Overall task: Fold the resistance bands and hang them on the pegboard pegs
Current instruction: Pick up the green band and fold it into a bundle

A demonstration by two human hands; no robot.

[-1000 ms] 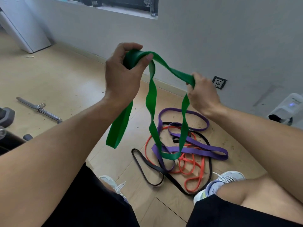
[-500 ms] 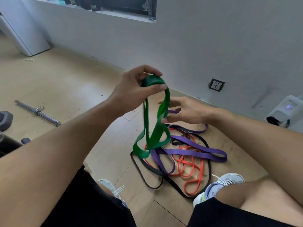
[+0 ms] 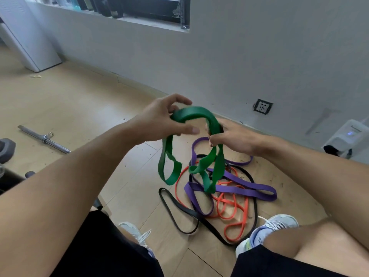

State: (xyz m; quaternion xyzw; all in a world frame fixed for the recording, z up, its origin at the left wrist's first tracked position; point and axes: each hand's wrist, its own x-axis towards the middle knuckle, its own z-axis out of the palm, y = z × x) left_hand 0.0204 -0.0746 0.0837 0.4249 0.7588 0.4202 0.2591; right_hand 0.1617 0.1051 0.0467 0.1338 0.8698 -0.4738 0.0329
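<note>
Gripping green band [image 3: 196, 114] arched crosswise: left hand [image 3: 159, 122], right hand [image 3: 231, 138]; loops hang floorward.

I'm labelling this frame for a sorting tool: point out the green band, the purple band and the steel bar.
green band [image 3: 196, 114]: head view, on the arch held between the two hands.
purple band [image 3: 247, 189]: head view, on the flat strap lying on the floor.
steel bar [image 3: 45, 139]: head view, on the shaft near its collar.

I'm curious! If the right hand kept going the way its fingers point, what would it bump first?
Probably the left hand: the right hand, gripping the green band, points leftward at it. Depth is unclear.
</note>
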